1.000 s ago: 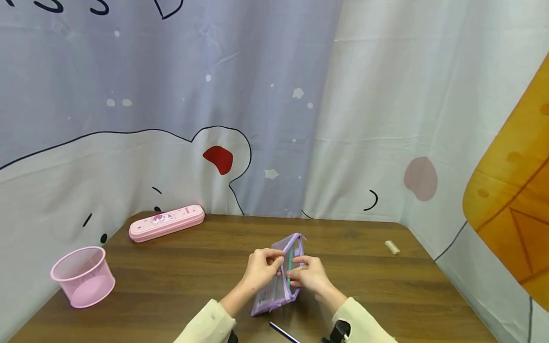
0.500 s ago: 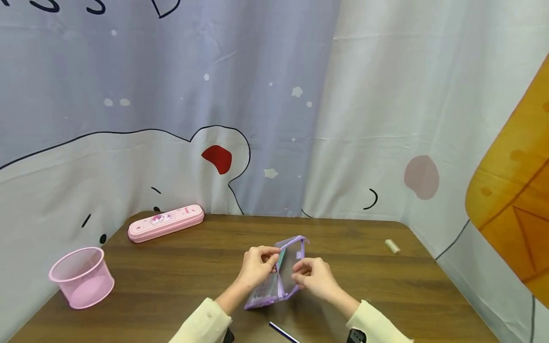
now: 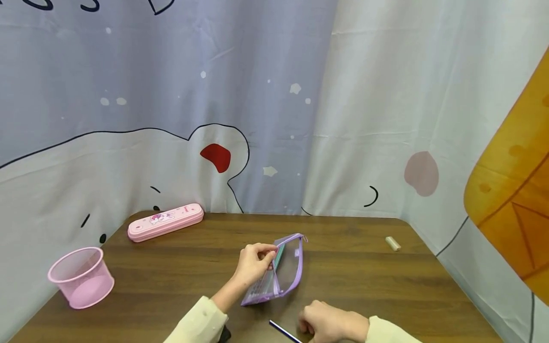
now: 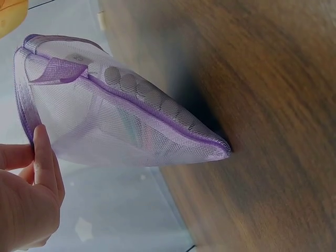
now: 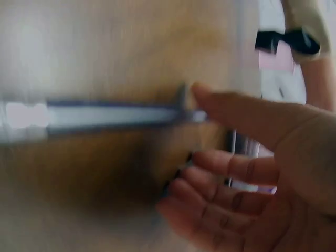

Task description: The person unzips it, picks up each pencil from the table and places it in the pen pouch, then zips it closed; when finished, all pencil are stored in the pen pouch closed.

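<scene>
My left hand [image 3: 250, 263] pinches the rim of a purple see-through mesh zip pouch [image 3: 288, 267] between thumb and fingers. The pouch stands tilted, its mouth spread toward the right. A teal strip-shaped item [image 3: 279, 257] shows through it; the rest of its contents is unclear. At the desk's front lies a pen [image 3: 283, 330], dark blue and white, with a clip visible in the blurred right wrist view. Beside it is my right hand [image 3: 328, 320]. In the right wrist view the thumb [image 5: 231, 107] is near the pen's clip end, fingers loosely bent and apart from the thumb.
A pink pencil case [image 3: 166, 222] lies at the back left of the wooden desk [image 3: 364, 271]. Nearer on the left stands a pink round basket [image 3: 86, 281]. A small pale block [image 3: 392, 244] lies at the back right. A printed curtain [image 3: 274, 109] hangs behind.
My right hand has left the pouch's mouth and come down toward the front, beside the pen. The left hand keeps its pinch; the pouch has shifted slightly left, its mouth wider.
</scene>
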### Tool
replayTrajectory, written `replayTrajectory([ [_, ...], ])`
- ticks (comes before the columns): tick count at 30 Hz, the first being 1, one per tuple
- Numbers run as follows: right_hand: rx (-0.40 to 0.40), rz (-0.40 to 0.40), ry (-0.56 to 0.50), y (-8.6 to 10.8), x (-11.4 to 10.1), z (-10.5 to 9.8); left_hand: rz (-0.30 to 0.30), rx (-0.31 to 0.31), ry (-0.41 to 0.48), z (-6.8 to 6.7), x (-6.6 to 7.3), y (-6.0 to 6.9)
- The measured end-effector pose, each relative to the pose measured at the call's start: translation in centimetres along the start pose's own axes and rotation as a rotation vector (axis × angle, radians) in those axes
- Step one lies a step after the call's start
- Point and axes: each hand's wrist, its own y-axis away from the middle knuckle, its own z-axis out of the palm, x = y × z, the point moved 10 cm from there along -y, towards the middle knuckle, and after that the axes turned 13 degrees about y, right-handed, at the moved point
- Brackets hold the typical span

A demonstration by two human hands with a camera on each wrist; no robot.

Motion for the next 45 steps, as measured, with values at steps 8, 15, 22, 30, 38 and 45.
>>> replayTrajectory([
  [8, 0.025, 0.183, 0.073, 0.7, -0.2, 0.8, -0.014, 0.016, 0.017, -0.3, -0.1, 0.0],
  [15, 0.037, 0.207, 0.094, 1.4, -0.1, 0.7, -0.025, 0.014, 0.025, -0.2, -0.1, -0.1],
  [22, -0.005, 0.154, -0.143, 2.3, 0.2, -2.0, -0.023, 0.037, 0.003, -1.0, -0.1, -0.1],
  [30, 0.044, 0.246, -0.587, 2.0, 4.5, -4.7, -0.011, 0.044, -0.039, -1.6, -0.2, -0.6],
  [38, 0.197, 0.474, -0.895, -1.4, 9.9, -4.1, -0.004, 0.034, -0.056, -1.4, -0.5, -0.9],
  [45, 0.283, 0.696, -1.112, -3.9, 12.0, -0.6, 0.007, 0.039, -0.049, -1.2, -0.3, -0.8],
])
